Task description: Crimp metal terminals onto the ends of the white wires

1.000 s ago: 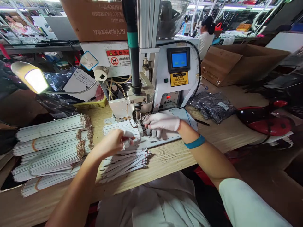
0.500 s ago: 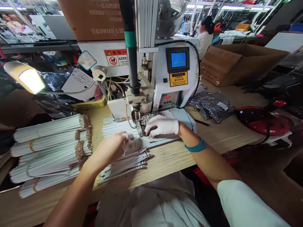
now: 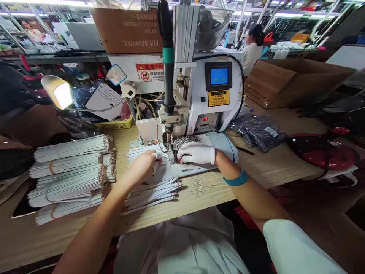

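Observation:
My left hand (image 3: 146,163), white coverings on some fingertips, is closed beside the white wires (image 3: 135,153) laid at the left of the machine's tip. What its fingers hold, if anything, is too small to make out. My right hand (image 3: 196,153), in a white glove, has its fingers curled together at the front edge of a pile of small pale parts (image 3: 185,142). Its fingertips are partly hidden, close to a small metal block (image 3: 171,158). Above that block stands the soldering-type machine's tip (image 3: 169,133). Nearer me lies a loose group of white wires with small end pieces (image 3: 159,192).
Banded bundles of white wires (image 3: 71,175) are stacked at the left. A lit lamp (image 3: 61,95) leans in behind them. The machine body (image 3: 196,91) blocks the back. Plastic bags (image 3: 262,129), a cardboard box (image 3: 273,83) and a red-and-black object (image 3: 325,150) stand right. A person (image 3: 252,47) sits far back.
My left hand, blurred before, has moved forward to the wires beside the tip and its fingers have closed. My right hand stays by the parts pile. The whole view has shifted slightly.

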Demonstrator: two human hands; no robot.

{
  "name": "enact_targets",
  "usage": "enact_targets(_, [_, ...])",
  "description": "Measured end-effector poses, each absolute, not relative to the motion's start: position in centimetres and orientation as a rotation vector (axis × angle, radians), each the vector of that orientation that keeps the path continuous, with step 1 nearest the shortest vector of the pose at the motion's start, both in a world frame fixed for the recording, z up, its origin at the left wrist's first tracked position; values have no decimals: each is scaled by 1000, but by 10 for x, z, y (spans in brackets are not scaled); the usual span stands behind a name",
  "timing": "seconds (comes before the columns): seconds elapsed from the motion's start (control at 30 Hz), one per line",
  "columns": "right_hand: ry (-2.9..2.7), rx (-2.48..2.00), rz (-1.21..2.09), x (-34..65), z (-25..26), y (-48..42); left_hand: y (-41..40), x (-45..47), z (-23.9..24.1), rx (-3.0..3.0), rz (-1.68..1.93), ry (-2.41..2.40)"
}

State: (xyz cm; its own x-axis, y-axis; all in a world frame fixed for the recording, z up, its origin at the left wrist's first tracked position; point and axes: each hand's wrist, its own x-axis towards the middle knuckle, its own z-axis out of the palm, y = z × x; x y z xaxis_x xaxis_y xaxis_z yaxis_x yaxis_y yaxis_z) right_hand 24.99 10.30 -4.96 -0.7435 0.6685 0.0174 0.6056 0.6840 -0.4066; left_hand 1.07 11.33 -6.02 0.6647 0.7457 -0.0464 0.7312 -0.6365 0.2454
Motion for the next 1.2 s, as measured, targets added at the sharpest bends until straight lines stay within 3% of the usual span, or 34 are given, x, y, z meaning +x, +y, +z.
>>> enact_targets(0.27, [-2668,-996,587,252,-56,106,116,7,-59,2443,232,1123])
enact_targets(0.53, [-1900,-1380,1217,246,-54,103,117,8,-59,2069,450,981])
enact_targets(0.7, [-1604,-1189,1424,243,-59,108,119,10,-60,1917,500,932])
enact_targets(1.2, [-1240,-1102,1729,224,-70,111,122,15,-62,1666,550,1026])
